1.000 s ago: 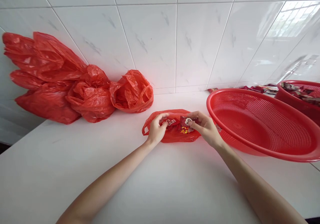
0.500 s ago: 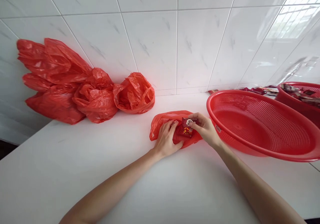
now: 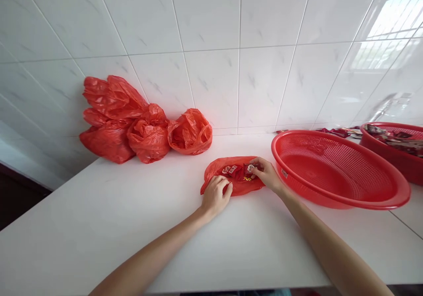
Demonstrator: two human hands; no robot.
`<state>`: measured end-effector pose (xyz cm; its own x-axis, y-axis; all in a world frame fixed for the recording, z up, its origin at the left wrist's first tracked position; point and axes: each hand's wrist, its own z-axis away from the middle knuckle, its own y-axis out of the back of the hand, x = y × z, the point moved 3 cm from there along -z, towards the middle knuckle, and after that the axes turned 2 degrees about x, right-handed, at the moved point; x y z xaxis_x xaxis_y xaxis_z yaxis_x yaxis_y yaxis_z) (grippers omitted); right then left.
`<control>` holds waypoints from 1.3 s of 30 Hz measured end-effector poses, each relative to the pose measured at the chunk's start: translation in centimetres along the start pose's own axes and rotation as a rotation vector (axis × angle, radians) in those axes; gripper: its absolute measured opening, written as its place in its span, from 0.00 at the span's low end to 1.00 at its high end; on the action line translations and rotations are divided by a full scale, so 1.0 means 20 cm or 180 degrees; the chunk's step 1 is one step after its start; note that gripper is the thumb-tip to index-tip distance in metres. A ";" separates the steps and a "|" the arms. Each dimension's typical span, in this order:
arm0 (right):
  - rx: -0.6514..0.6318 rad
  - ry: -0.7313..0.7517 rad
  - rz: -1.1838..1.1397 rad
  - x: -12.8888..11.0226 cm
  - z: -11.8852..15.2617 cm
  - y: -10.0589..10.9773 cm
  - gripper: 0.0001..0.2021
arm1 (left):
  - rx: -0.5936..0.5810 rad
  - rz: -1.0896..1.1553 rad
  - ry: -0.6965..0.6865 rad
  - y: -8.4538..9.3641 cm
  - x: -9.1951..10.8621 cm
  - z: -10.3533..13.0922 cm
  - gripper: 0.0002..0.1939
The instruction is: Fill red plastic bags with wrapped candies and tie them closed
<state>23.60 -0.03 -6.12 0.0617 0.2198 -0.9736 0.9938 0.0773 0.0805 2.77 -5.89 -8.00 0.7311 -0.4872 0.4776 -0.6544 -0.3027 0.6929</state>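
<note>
An open red plastic bag (image 3: 214, 167) lies on the white table with small dark red packets (image 3: 233, 171) inside it. My left hand (image 3: 216, 194) rests at the bag's near left edge, its fingers curled over the rim; what they pinch, if anything, is hidden. On the bag's right side, my right hand (image 3: 266, 172) pinches a dark red packet (image 3: 250, 168) with a white label between thumb and fingers. Right beside this hand stands a large red perforated basket (image 3: 317, 168) that looks empty inside.
Several bunched red plastic bags (image 3: 150, 133) stand against the tiled wall at the back left. Another red basket (image 3: 390, 153) holding wrappers is at the far right. More dark red packets (image 3: 340, 132) lie behind the large basket. The table's edge runs along the left.
The view has shifted, showing more wall and the near table edge. My left hand has drawn back towards the bag's near rim, uncovering packets with white labels. My right hand still pinches its packet.
</note>
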 end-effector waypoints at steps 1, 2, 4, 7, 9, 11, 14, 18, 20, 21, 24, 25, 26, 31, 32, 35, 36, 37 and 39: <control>-0.0014 0.0004 -0.0031 -0.01 0.00 0.00 0.11 | 0.0013 0.0021 0.0019 0.01 0.00 -0.01 0.11; -0.0024 0.0010 -0.0060 -0.01 0.00 0.00 0.12 | 0.0031 0.0027 0.0027 0.01 0.01 -0.01 0.12; -0.0029 0.0027 -0.0110 -0.02 0.00 -0.01 0.12 | 0.0076 0.0039 0.0040 0.01 0.00 -0.02 0.16; -0.0031 0.0048 -0.0181 -0.03 0.02 -0.02 0.13 | 0.0131 0.0046 0.0088 0.01 -0.01 -0.03 0.22; -0.0027 0.0059 -0.0233 -0.03 0.04 -0.04 0.14 | 0.0161 0.0019 0.0125 0.00 -0.02 -0.03 0.19; -0.0010 0.0074 -0.0291 -0.03 0.07 -0.05 0.15 | 0.0180 -0.0009 0.0133 -0.01 -0.02 -0.02 0.10; 0.0025 0.0105 -0.0391 -0.03 0.12 -0.04 0.16 | 0.0185 0.0014 0.0049 -0.02 0.00 -0.01 0.11; 0.0028 0.0143 -0.0522 -0.03 0.17 -0.02 0.18 | 0.0263 0.0150 -0.0128 -0.03 0.00 0.00 0.20; 0.0022 0.0148 -0.0570 -0.03 0.17 -0.02 0.20 | 0.0338 0.0249 -0.0208 -0.03 -0.01 -0.01 0.19; 0.0019 0.0147 -0.0590 -0.03 0.17 -0.02 0.20 | 0.0377 0.0303 -0.0245 -0.03 -0.01 -0.02 0.19; -0.0005 0.0140 -0.0632 -0.03 0.17 -0.02 0.21 | 0.0459 0.0452 -0.0349 -0.03 -0.03 -0.03 0.17; -0.0016 0.0138 -0.0642 -0.03 0.17 -0.02 0.21 | 0.0469 0.0496 -0.0379 -0.03 -0.03 -0.03 0.16; -0.0026 0.0136 -0.0648 -0.04 0.17 -0.02 0.21 | 0.0470 0.0537 -0.0407 -0.04 -0.03 -0.04 0.16; -0.0049 0.0128 -0.0629 -0.04 0.18 -0.03 0.21 | 0.0445 0.0720 -0.0460 -0.04 -0.01 -0.05 0.15; -0.0056 0.0124 -0.0609 -0.05 0.18 -0.03 0.21 | 0.0447 0.0754 -0.0456 -0.04 0.00 -0.05 0.15; -0.0082 0.0123 -0.0519 -0.05 0.18 -0.04 0.21 | 0.0464 0.0852 -0.0449 -0.03 0.01 -0.05 0.14; -0.0092 0.0130 -0.0486 -0.05 0.18 -0.04 0.21 | 0.0469 0.0882 -0.0452 -0.03 0.01 -0.05 0.13; -0.0104 0.0143 -0.0455 -0.05 0.18 -0.04 0.21 | 0.0474 0.0912 -0.0458 -0.02 0.02 -0.04 0.12; -0.0153 0.0175 -0.0398 -0.05 0.18 -0.05 0.19 | 0.0489 0.0977 -0.0476 -0.01 0.03 -0.04 0.12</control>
<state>22.90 -3.88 -5.93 -0.0687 0.2583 -0.9636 0.9877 0.1536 -0.0293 3.48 -5.46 -7.42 0.4675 -0.6852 0.5585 -0.8684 -0.2378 0.4351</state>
